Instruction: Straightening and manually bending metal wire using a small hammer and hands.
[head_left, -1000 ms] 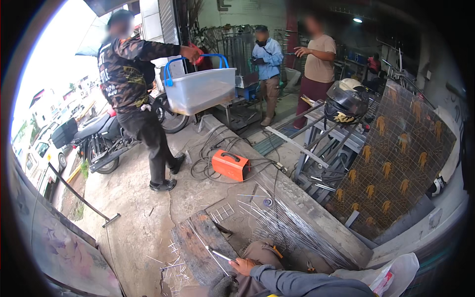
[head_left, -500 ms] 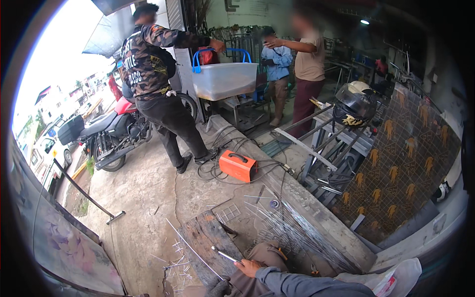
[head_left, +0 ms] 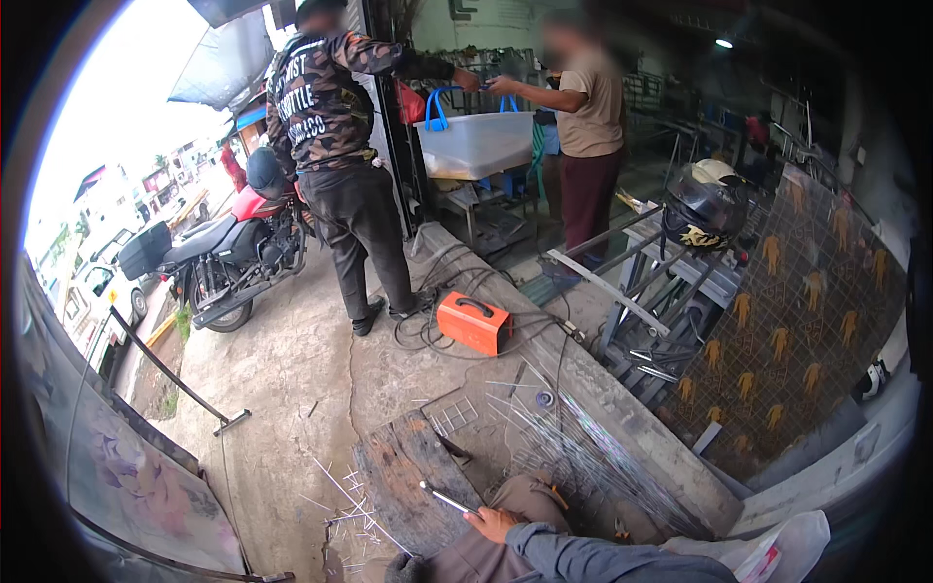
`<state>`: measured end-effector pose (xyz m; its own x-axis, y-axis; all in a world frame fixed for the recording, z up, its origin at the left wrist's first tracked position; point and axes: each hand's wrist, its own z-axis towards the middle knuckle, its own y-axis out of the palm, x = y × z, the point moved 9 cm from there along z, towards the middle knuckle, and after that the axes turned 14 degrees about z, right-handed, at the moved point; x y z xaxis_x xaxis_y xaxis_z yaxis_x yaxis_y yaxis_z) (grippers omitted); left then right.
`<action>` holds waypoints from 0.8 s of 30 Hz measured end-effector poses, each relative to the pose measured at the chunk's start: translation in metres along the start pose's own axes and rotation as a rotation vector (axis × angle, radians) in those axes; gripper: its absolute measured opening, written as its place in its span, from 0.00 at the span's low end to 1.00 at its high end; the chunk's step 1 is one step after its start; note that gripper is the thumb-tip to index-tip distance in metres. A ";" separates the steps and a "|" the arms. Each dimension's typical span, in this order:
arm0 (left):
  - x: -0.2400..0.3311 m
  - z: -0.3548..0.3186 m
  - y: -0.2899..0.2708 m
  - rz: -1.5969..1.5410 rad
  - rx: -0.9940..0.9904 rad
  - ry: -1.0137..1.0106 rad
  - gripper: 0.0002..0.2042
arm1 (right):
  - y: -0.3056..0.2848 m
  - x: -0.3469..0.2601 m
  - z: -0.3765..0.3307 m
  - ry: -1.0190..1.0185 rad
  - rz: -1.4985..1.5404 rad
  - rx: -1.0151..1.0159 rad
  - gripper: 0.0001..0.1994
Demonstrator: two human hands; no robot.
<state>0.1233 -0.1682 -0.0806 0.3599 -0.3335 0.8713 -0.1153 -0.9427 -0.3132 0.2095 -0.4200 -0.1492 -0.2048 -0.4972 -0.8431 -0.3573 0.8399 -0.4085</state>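
Observation:
My right hand (head_left: 496, 525), bare below a grey-blue sleeve, is closed round a slim silvery bar-shaped tool (head_left: 450, 498); its exact kind is unclear. The tool's pale end points up and left over a worn wooden board (head_left: 413, 466). Low in the picture, my left hand (head_left: 406, 568) wears a dark grey glove and is partly cut off by the lower edge. A long thin metal rod (head_left: 364, 510) runs from the glove up and left, past the board's left side. Short cut rod pieces (head_left: 350, 530) lie scattered on the ground there.
A bundle of thin rods (head_left: 603, 437) lies right of the board, along a concrete kerb (head_left: 583, 389). Ahead are a small wire grid (head_left: 454, 415), an orange machine (head_left: 473, 323) and cables. Two people stand beyond, by a translucent tub (head_left: 476, 146). A motorcycle (head_left: 233, 253) is parked left.
My left hand and the thin rod have shifted left, off the board. My right hand stays nearly still. The person in camouflage has moved right, and the tub is further right, the two people's hands meeting above it.

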 end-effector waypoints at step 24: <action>-0.086 0.034 -0.005 0.113 0.027 -0.054 0.10 | -0.007 -0.007 -0.006 -0.015 0.032 0.047 0.33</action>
<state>0.1240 -0.1347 -0.1672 0.3951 -0.4354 0.8089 -0.1327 -0.8984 -0.4187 0.2082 -0.4235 -0.1382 -0.2017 -0.4666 -0.8611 -0.3072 0.8650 -0.3968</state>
